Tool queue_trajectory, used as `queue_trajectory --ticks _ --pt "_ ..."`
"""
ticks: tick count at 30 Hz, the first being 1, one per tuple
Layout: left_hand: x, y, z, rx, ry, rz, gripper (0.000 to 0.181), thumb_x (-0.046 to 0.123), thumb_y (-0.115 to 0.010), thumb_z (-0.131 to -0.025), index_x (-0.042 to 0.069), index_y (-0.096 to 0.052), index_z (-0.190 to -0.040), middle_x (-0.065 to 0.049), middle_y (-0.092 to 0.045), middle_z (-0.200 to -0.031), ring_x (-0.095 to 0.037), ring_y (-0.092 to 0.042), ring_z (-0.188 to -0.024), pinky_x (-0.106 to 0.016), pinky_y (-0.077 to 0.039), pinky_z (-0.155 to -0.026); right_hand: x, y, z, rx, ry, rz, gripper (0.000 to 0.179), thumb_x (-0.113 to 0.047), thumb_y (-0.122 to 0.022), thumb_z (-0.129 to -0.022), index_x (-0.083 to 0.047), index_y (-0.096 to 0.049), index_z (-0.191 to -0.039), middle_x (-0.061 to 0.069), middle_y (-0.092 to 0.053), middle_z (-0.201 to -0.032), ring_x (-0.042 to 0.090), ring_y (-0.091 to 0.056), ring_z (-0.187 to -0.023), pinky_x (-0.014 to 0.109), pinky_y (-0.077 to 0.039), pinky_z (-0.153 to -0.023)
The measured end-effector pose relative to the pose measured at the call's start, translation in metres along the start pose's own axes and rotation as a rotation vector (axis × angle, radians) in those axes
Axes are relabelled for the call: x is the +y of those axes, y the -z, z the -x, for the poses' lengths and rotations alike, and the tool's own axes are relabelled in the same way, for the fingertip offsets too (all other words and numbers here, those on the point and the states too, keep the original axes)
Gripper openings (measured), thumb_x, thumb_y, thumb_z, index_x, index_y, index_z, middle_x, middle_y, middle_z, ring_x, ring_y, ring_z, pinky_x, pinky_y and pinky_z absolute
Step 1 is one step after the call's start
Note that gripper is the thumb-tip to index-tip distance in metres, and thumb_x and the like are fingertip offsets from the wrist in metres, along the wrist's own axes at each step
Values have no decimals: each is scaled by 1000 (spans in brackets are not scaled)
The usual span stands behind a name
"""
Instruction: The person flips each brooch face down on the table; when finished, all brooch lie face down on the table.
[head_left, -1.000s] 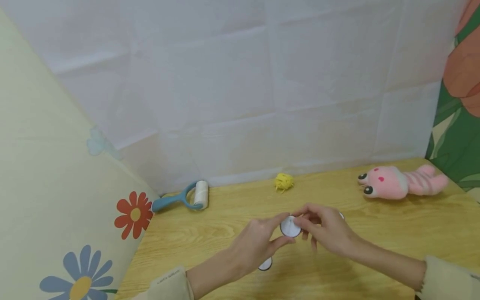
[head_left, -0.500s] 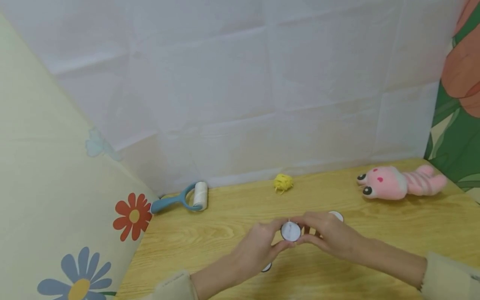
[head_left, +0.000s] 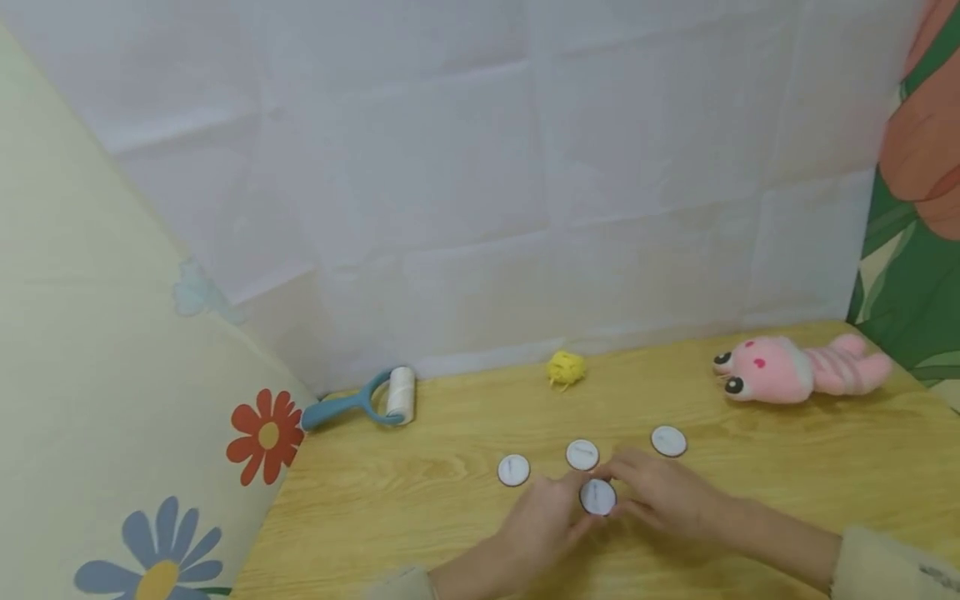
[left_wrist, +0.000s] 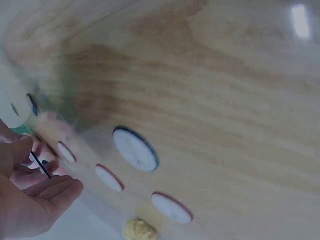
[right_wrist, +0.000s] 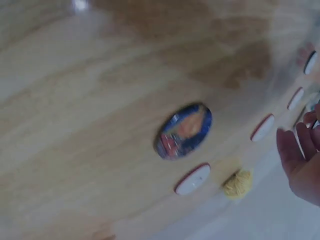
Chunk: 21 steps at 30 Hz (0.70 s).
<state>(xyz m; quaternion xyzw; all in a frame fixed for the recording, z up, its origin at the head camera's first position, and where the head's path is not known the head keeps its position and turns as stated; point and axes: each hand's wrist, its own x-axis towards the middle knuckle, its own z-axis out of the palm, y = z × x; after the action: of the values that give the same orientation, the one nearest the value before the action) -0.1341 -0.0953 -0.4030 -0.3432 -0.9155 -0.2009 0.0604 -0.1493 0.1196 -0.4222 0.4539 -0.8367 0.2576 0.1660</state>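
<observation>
Both hands hold one round pin badge [head_left: 598, 497] between them, its white back and pin facing up toward the head camera. My left hand [head_left: 536, 521] pinches its left edge with thumb and fingers, and my right hand [head_left: 671, 496] grips the right edge. In the left wrist view the held badge [left_wrist: 40, 165] shows edge-on as a thin dark line. Beyond the hands lie three more badges, white backs up: a left one [head_left: 513, 470], a middle one [head_left: 582, 455] and a right one [head_left: 669, 441]. A picture-side-up badge [right_wrist: 184, 131] with a blue rim shows in the right wrist view.
A yellow tangled ball [head_left: 566, 367] sits by the back edge of the wooden table [head_left: 420, 517]. Back left lies a blue-handled lint roller [head_left: 360, 398]; a pink plush toy [head_left: 802, 368] rests at the back right. A white sheet [head_left: 480, 183] hangs behind.
Both hands have come nearer the body with the badge, uncovering the badges behind them. The right fingers have shifted from the badge's back to its right edge.
</observation>
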Motion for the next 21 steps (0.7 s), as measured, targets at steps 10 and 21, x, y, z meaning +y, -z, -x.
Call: queue_trajectory --ticks 10,21 --pt "-8 -26 9 -42 -7 -99 30 29 -78 -83 9 -64 -99 2 -63 -90 -6 -62 -78 -17 -47 -59 -2 -28 11 -75 -89 46 36 -31 -72 -85 -5 -66 -110 21 -57 -129 40 -53 -120 54 -46 -94" --pt "-4 -32 15 -80 -24 -266 40 36 -75 -84 6 -67 -110 -11 -68 -112 -19 -66 -101 -27 -55 -74 -6 -34 14 -162 -188 -31 34 -24 -76 -83 -6 -67 -110 18 -54 -134 39 -47 -127 54 -42 -99"
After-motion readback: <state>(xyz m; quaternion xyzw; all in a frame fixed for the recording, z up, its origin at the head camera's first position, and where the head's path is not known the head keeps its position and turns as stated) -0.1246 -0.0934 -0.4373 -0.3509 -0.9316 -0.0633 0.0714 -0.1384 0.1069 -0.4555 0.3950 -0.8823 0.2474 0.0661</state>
